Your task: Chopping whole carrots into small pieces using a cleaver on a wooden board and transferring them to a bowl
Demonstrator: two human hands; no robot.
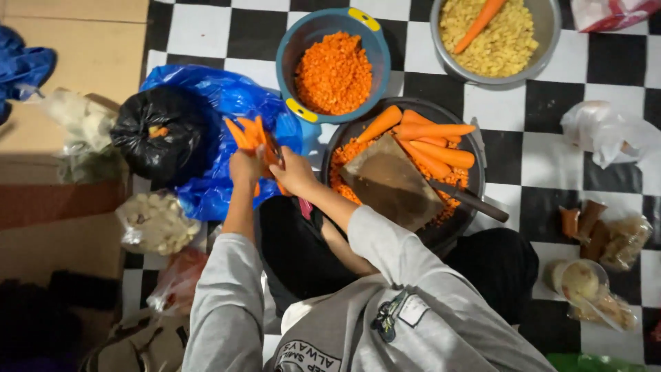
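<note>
My left hand (244, 169) holds a bunch of orange carrot strips (246, 132) upright over a blue plastic bag (206, 196). Touching the strips from the right is my right hand (295, 172), closed on a small tool with a pink handle (305, 207); its dark blade lies against the carrot. To the right, a dark round tray (475, 162) carries several whole peeled carrots (434, 131), a wooden cutting board (389, 182), chopped carrot bits and a black-handled knife (475, 202).
A blue bowl (289, 48) of chopped carrot stands ahead. A metal bowl (547, 27) holds yellow bits and one carrot. A black bag (162, 134) lies left, with a clear bag of pale pieces (157, 224) below it. Small packets (595, 234) sit right on the checkered floor (544, 165).
</note>
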